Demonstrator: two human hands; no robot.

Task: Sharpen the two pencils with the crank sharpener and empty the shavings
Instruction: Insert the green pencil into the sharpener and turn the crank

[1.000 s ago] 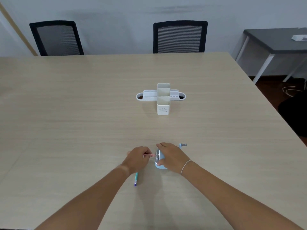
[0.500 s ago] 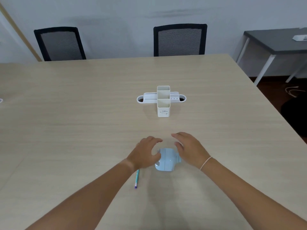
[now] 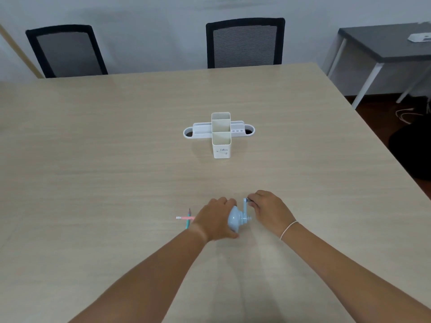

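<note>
Since 0.5 s ago, both hands have closed in: left hand (image 3: 215, 219) now wraps the pale-blue crank sharpener (image 3: 236, 220) on the table (image 3: 116, 171); right hand (image 3: 270, 209) pinches the crank handle (image 3: 246, 206). Pink pencil (image 3: 183, 217) pokes out leftward from under the left hand, crossing the teal pencil (image 3: 188, 220) lying on the table. White desk organizer (image 3: 220, 134) stands well beyond.

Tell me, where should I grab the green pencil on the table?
Grab the green pencil at its bare middle, coming from above and the left. It lies flat, the pink pencil crosses it, and the left hand on the sharpener crowds its right.
</note>
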